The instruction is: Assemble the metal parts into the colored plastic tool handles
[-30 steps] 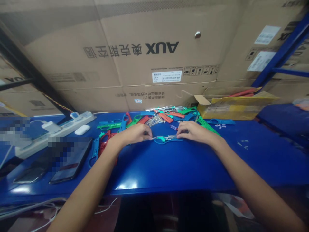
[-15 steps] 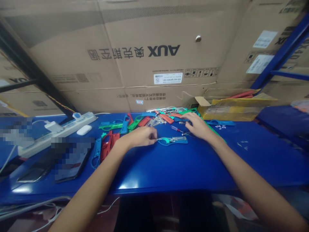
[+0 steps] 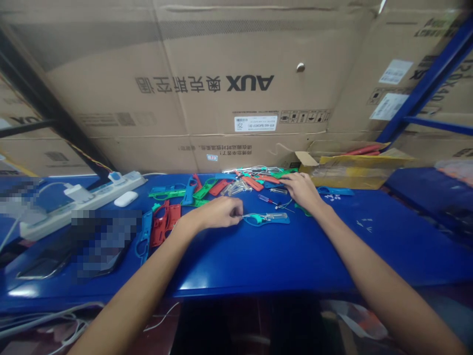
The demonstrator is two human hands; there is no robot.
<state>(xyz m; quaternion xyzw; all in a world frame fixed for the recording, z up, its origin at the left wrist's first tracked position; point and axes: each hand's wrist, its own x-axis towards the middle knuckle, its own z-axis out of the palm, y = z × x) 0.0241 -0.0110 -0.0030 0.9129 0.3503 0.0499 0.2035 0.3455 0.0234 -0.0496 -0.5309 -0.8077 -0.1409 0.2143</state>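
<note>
My left hand point(image 3: 220, 212) is closed in a pinch on the left tip of a teal plastic tool with a clear metal insert point(image 3: 266, 218), which lies flat on the blue table point(image 3: 258, 256). My right hand point(image 3: 301, 190) reaches into the pile of red, green and blue plastic tool parts point(image 3: 236, 183) at the back of the table, fingers curled over the pieces; what it holds, if anything, is hidden. A small red-handled screwdriver point(image 3: 268, 200) lies between the two hands.
A white power strip point(image 3: 83, 197) and a white earbud case point(image 3: 125, 198) sit at the left, with dark phones point(image 3: 70, 254) in front of them. An open yellow cardboard box point(image 3: 351, 167) stands at the right. Large cardboard boxes point(image 3: 221, 84) wall the back.
My right hand let go of the teal tool's right end and moved back and up to the pile. My left hand kept its pinch on the tool.
</note>
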